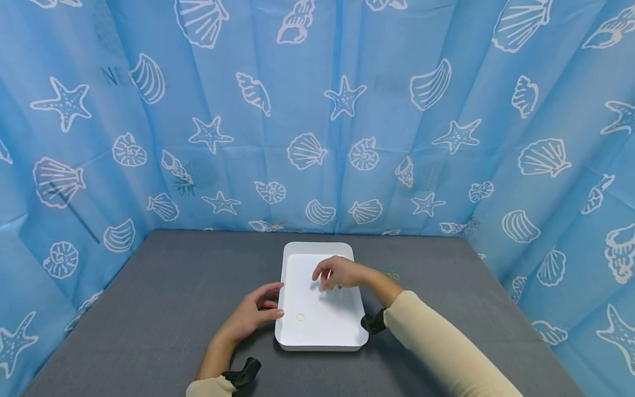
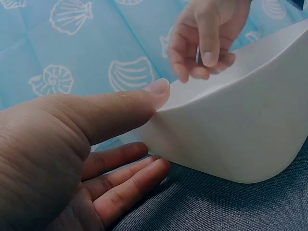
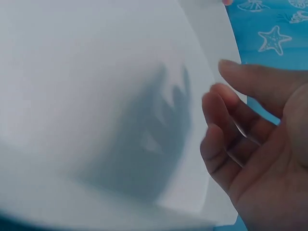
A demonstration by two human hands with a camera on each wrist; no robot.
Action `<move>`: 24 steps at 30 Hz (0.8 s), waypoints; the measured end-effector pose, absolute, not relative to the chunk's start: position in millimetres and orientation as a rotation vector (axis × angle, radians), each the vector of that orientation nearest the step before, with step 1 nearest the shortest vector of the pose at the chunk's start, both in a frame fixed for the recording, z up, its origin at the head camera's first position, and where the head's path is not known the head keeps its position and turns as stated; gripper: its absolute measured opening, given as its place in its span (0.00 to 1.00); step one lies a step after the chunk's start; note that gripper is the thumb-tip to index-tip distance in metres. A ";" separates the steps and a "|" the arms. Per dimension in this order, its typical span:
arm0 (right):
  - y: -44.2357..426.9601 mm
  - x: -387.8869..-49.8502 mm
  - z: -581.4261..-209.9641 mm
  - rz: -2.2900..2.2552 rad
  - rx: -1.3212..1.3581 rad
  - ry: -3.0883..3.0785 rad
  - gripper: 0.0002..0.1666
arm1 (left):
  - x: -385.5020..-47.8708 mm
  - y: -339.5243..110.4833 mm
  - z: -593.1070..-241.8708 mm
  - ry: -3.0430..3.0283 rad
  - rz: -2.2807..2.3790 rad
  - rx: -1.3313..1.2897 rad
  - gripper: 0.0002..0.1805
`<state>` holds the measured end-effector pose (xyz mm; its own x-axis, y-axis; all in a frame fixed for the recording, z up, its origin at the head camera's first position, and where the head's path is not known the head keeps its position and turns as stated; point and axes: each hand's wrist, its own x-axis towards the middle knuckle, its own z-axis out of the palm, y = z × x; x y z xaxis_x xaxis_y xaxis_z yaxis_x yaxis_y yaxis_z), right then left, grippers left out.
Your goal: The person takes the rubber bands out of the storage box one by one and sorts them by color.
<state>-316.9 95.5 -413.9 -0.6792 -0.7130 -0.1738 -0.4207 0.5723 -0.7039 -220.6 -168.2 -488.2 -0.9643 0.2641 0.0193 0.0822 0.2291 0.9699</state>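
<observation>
A white rectangular tray [image 1: 292, 336] with raised walls sits on the grey table. At its left side is my left hand [image 1: 253, 310]; in the left wrist view the thumb lies at the rim and the other fingers extend low along the outer wall. Over the middle of the tray hovers my right hand [image 1: 341, 272], its fingers loosely bent. The right wrist view shows the thumb apart from the fingers of that hand [image 3: 260, 125], with nothing visible between them and a shadow on the tray floor. One thin yellowish ring [image 1: 300, 317] lies inside the tray, towards the front left.
Several small yellow and green rings [image 1: 392, 275] lie on the grey table [image 1: 198, 286] right of the tray, partly behind the right forearm. A blue curtain [image 1: 317, 110] with white seashells and starfish encloses the table's back and sides. Each wrist carries a black camera mount [image 1: 242, 374].
</observation>
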 end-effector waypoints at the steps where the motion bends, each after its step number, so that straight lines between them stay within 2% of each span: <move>1: 93.4 -316.5 -414.9 -0.884 -0.914 2.344 0.13 | -220.7 -168.0 -488.0 2.335 1.836 0.331 0.35; 17: 64.4 -306.5 -427.3 -0.769 -1.002 2.192 0.17 | -219.7 -167.6 -488.4 2.299 1.871 0.354 0.35; 24: 55.7 -302.5 -430.5 -0.761 -1.052 2.164 0.15 | -220.8 -167.5 -487.1 2.298 1.881 0.352 0.34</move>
